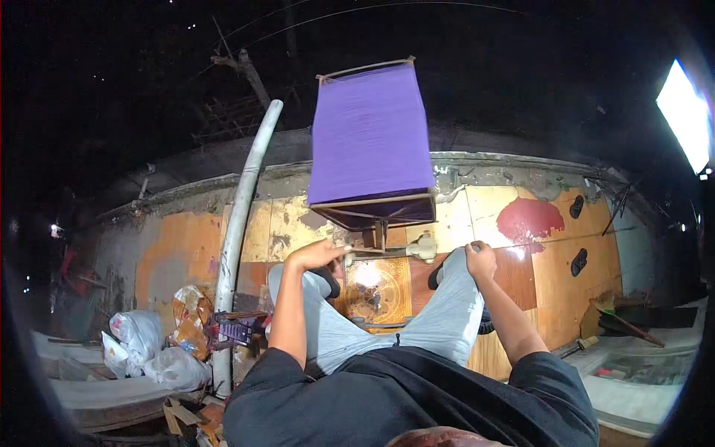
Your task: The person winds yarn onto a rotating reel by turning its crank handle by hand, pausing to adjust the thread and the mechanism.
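Note:
In front of me stands a big purple reel (371, 138), its wooden frame wrapped in what looks like fine thread. Below its near end is a wooden stand (422, 249). My left hand (316, 255) is closed around the end of a thin wooden handle (366, 250) at the reel's near end. On my right knee rests my right hand (481, 261), fingers curled in; whatever may be inside them is hidden. Between my legs lies a patterned golden board (378, 287) with a bright glare on it.
A pale pole (244, 197) rises at the left. Plastic bags (136, 339) and an orange wrapper (191, 316) lie beside it. Two dark sandals (579, 261) sit on the patchwork floor (514, 279) at right, near a red stain (530, 220). A bright lamp (684, 115) shines at far right.

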A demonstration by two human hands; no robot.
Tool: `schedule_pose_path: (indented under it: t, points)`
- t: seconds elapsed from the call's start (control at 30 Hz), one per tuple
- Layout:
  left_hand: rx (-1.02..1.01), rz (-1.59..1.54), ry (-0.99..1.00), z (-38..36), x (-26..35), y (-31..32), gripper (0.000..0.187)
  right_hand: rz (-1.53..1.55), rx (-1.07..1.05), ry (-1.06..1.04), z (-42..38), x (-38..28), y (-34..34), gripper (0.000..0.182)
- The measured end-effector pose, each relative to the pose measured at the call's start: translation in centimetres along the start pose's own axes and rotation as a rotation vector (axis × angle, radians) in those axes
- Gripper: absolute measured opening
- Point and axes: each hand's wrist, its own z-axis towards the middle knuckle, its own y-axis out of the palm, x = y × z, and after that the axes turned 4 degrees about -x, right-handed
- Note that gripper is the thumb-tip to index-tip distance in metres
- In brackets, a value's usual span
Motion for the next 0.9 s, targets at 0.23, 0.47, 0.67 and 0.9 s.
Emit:
schedule_pose_path:
  t: [0.23,0.47,0.67,0.9]
  points:
    - [-0.23,0.065,0.299,7.7,6.0,7.7,0.045,0.019,-0.032,0.036,0.6,0.1,0.0,0.037]
    - [-0.195,-0.746,0.176,18.9,0.1,17.5,0.035,-0.047,0.011,-0.008,0.5,0.0,0.2,0.035]
    - [0.206,-0.576,-0.079,18.4,-6.6,16.1,0.034,-0.021,-0.024,0.011,0.3,-0.2,-0.2,0.035]
    - [0.278,0.007,-0.184,12.5,-13.4,4.4,0.045,-0.006,-0.008,-0.016,0.0,-0.3,-0.3,0.036]
